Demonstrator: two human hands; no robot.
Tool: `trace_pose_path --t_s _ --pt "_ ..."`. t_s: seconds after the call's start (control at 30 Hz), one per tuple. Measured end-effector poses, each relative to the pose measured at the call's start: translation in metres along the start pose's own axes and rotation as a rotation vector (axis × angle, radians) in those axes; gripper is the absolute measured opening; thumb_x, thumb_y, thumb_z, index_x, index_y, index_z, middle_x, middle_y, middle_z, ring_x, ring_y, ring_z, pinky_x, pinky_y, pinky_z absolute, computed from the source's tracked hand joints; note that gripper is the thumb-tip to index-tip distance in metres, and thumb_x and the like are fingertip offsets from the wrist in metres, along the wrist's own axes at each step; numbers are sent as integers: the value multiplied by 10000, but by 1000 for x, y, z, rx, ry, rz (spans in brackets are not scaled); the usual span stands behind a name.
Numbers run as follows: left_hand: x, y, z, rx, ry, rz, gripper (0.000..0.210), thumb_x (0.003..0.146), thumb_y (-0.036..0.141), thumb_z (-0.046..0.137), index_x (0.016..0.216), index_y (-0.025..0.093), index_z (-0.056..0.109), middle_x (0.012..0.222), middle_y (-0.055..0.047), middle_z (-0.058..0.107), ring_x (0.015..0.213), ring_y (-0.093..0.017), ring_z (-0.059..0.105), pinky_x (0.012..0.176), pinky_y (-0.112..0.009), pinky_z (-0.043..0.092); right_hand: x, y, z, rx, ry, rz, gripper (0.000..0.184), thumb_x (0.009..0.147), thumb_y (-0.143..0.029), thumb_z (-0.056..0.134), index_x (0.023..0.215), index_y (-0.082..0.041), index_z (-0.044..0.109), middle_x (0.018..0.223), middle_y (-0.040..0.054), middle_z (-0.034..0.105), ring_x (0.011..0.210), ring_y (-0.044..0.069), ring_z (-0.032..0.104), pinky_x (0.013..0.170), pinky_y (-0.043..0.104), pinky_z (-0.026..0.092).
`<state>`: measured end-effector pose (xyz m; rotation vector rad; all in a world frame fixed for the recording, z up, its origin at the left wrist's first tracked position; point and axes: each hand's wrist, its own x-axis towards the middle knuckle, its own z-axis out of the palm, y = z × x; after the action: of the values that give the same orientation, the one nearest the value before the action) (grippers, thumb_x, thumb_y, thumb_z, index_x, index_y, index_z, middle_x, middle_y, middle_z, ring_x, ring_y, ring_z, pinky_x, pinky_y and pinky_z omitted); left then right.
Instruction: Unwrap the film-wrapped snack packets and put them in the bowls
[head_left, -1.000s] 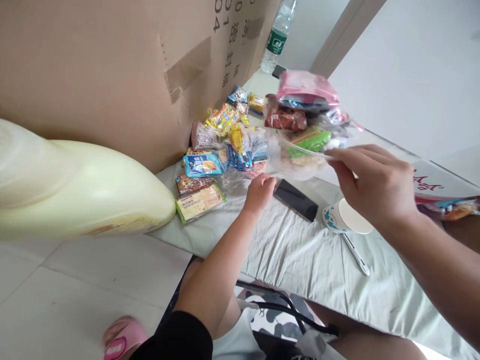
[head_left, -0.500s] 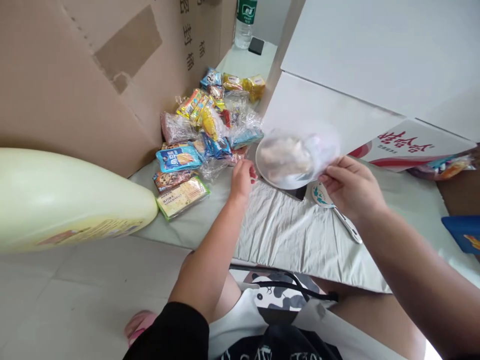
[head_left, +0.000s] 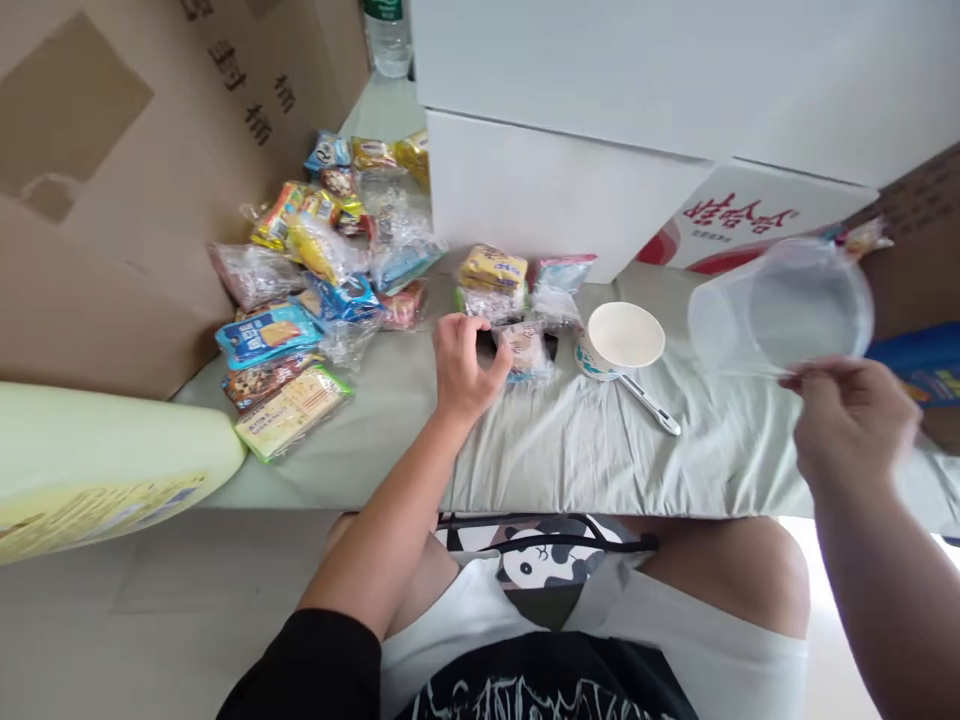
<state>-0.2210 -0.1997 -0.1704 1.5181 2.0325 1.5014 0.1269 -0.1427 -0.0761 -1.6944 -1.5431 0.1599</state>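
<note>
So the right hand has a clear round plastic container pinched by its lower rim, lifted off to the right and tilted so the mouth faces the camera. It looks empty, you can see straight through it, though it's a bit blurred. Holding it by the edge like that keeps it well clear of everything lying on the cloth. The left hand is down on the cloth-covered worktop, grip curled narrow around the near end of a dark phone, with a little heap of wrapped snacks touching and partly covering the rest of it; a yellow pack and a pinkish one sit on top of that heap, right up against the white box behind. Just beside it on the right is a paper cup standing upright, nothing visible inside, and a pen lying against its base. The bigger snack pile is shoved over to the left along the cardboard box, flat biscuit packs at the front and crinkly bags further back, near a water bottle.
</note>
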Motion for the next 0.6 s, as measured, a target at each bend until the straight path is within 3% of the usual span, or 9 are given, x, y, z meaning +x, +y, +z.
trace_pose_path --t_s 0.07,0.17,0.23,0.33,0.43,0.53,0.6 --pt "-12 6 12 130 -101 146 290 786 349 721 1025 210 631 1168 -127 605 1175 -298 563 1096 -451 433 7 25 6 -154 -103 -29 173 823 -356 497 819 -369 669 907 89 773 904 333 761 828 497 579" --pt "-27 11 24 289 -267 286 430 800 337 745 1197 211 639 1374 -146 585 1332 -346 506 1155 -500 400 19 52 22 -199 -125 -38 265 773 -279 462 904 -245 690 962 115 769 873 301 746 911 502 559" --pt "-30 9 28 356 -296 329 488 827 265 720 1299 212 612 1472 -148 547 1415 -359 448 1185 -523 378 21 65 28 -187 -128 -74 342 742 -244 494 1010 -201 701 1067 138 753 959 297 718 999 517 518" --pt "-25 3 26 350 -243 341 480 850 124 620 1322 209 617 1419 -140 607 1355 -318 526 1166 -495 424 5 79 28 -143 -37 -274 396 778 -210 556 1155 -188 675 1238 184 686 1136 323 643 1060 533 477" --pt "-22 4 18 270 -112 321 383 874 145 595 1247 198 663 1262 -127 700 1203 -286 630 1087 -456 494 -29 87 26 -29 3 -457 269 872 -220 544 1109 -216 671 1079 150 693 1068 317 652 995 529 511" --pt "-33 17 11 77 23 209 299 921 331 633 1172 178 683 1100 -109 746 1003 -243 691 917 -383 567 -64 87 34 22 -227 -489 286 910 -280 552 1172 -218 650 1109 128 693 1037 302 667 947 498 540" --pt "-47 28 14 -119 -15 61 374 933 478 621 1139 171 682 976 -83 749 837 -196 693 745 -310 578 -77 85 44 -21 -374 -454 422 913 -348 582 1310 -206 601 1251 149 673 1126 328 640 964 510 532"
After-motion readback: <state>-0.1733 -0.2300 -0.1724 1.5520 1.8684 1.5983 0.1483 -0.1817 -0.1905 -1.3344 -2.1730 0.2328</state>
